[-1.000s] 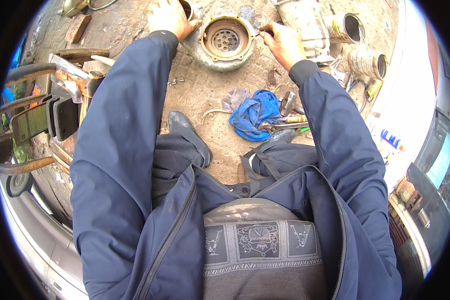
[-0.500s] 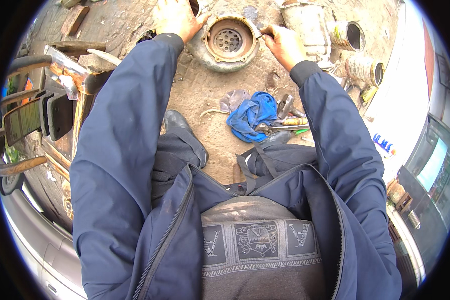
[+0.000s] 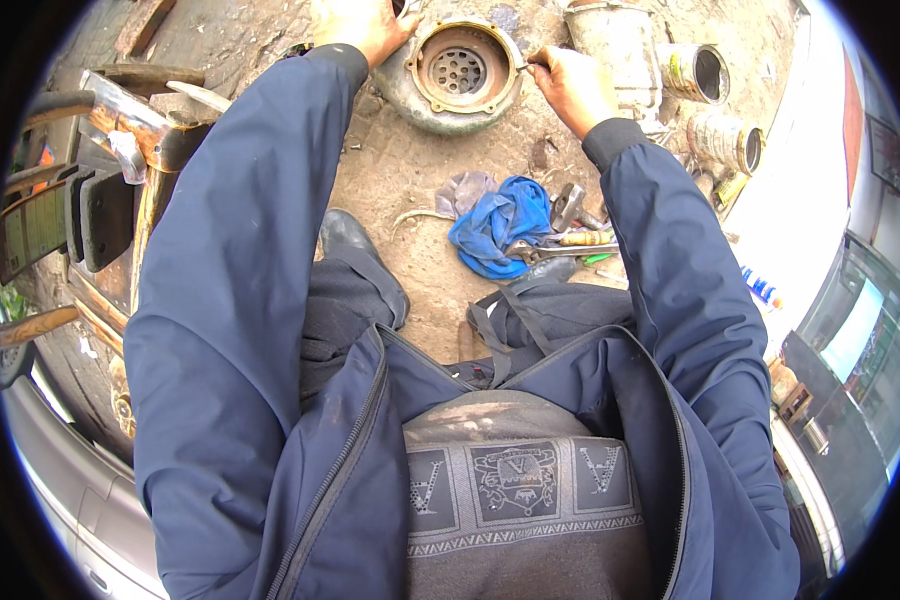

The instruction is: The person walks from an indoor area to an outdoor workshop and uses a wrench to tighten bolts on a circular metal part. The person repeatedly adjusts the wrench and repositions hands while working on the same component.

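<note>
**Rusted round housing held between both hands, seen from above**

Rust-brown and grey-green, the round metal housing point(image 3: 458, 75) lies on the dirt ground point(image 3: 410, 190) at twelve o'clock from your body, its open face up and a perforated disc showing in its centre. Your left hand point(image 3: 362, 25) rests against its rim at about ten o'clock of the part; the hand runs off the top of the view, so you cannot tell whether its fingers are curled or spread. Your right hand point(image 3: 570, 85) sits at three o'clock of the housing, its fingers closed around a thin metal tool point(image 3: 523, 62) whose tip touches the rim.

At five o'clock from the housing, near your right forearm, a blue rag point(image 3: 500, 225) lies crumpled on the ground, with a cluster of hand tools point(image 3: 570, 240) just beside it at its three o'clock. Two open tin cans point(image 3: 710, 105) lie on their sides at two o'clock of the scene, beside a larger grey metal casting point(image 3: 618, 40). Your black shoe point(image 3: 355, 250) is planted at seven o'clock of the housing. Stacked metal parts point(image 3: 90, 200) stand well apart at nine o'clock.
</note>
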The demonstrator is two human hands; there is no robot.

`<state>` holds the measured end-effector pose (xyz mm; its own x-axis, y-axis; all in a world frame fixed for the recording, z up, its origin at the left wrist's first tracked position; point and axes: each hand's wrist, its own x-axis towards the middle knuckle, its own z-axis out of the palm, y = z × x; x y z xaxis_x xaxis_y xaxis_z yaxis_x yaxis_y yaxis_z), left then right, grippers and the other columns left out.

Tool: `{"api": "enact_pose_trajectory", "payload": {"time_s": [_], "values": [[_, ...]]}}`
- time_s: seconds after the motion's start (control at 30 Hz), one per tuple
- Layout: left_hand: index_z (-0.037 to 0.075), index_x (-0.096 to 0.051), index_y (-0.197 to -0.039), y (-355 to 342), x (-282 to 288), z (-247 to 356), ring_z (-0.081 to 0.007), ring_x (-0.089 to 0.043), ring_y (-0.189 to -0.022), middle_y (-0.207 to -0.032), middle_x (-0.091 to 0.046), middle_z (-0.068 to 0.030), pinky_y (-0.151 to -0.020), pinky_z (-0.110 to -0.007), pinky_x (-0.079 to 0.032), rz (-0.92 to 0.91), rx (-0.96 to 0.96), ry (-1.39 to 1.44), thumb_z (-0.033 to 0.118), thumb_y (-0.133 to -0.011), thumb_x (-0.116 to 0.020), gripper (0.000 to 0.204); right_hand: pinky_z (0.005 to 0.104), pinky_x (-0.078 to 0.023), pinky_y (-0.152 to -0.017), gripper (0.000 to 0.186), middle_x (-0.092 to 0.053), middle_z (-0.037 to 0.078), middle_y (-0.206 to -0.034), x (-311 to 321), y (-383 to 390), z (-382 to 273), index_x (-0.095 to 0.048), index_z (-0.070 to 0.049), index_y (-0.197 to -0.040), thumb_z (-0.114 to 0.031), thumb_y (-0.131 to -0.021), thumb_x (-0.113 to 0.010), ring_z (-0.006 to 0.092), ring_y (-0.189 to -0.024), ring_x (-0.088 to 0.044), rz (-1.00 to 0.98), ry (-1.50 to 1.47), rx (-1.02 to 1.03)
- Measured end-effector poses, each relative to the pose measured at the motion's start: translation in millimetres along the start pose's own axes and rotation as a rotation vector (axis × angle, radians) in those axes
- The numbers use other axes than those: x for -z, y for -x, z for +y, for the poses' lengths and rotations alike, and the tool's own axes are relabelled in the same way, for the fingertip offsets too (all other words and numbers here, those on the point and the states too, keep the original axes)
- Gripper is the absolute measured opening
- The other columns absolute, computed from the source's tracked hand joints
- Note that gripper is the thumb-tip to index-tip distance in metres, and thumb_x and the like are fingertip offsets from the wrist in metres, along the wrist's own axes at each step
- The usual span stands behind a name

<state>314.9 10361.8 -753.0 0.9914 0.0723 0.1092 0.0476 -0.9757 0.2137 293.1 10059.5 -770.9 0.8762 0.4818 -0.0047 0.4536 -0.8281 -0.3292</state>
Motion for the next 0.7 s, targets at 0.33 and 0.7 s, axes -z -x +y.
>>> {"api": "enact_pose_trajectory", "payload": {"time_s": [0.33,0.7], "values": [[0.004,-0.054,-0.135,2,8,4,-0.0392,-0.053,-0.128,-0.132,-0.058,-0.0207,-0.107,-0.054,-0.045,-0.038,0.011,0.010,0.040,-0.079,-0.088,0.074,0.0472,-0.057,-0.072,0.015,-0.069,0.016,-0.086,2,-7,-3,-0.065,-0.009,-0.098,-0.022,-0.099,-0.070,0.0376,-0.082,-0.071,0.042,0.195,0.194],[0.003,-0.066,-0.119,33,-41,45,-0.0297,-0.073,-0.103,-0.110,-0.070,-0.0146,-0.088,-0.046,-0.060,0.360,-0.603,0.272,0.017,-0.093,-0.077,0.032,0.0502,-0.058,-0.067,0.018,-0.070,0.018,-0.078,2,-18,-4,-0.067,-0.008,-0.090,-0.023,-0.099,-0.062,0.0371,-0.072,-0.072,0.007,0.245,0.297]]}}
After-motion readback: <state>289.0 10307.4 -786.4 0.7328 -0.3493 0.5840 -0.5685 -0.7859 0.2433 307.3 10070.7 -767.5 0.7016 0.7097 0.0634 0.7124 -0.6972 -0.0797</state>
